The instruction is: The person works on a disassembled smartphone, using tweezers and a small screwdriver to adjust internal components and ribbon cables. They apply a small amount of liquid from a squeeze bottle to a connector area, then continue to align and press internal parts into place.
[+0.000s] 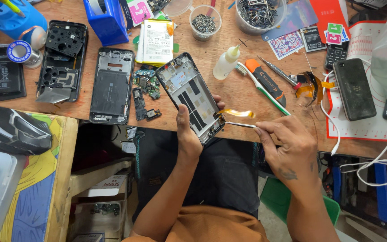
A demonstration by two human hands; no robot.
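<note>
- Two bare hands work over the near edge of a wooden desk (242,96) in the head view.
- The left hand (188,130) grips an opened phone frame (191,96), thumb lying along its lower left side and fingertips curled around the right edge; the frame is tilted, with its top pointing toward the far left.
- The right hand (287,141) pinches slim metal tweezers (240,125), fingers closed narrowly on them; the tips meet the lower right corner of the frame.
- An orange flex ribbon (236,113) curls out from that corner, just above the tweezers.
- Left of the frame lie small circuit boards (145,87), then another phone chassis (110,85) and a black back cover (62,60).
- Toward the far edge sit a white battery (155,42), a small glue bottle (226,62) and a tub of screws (204,22).
- A toothbrush (260,87) and an orange-handled tool (265,80) lie near the right hand.
</note>
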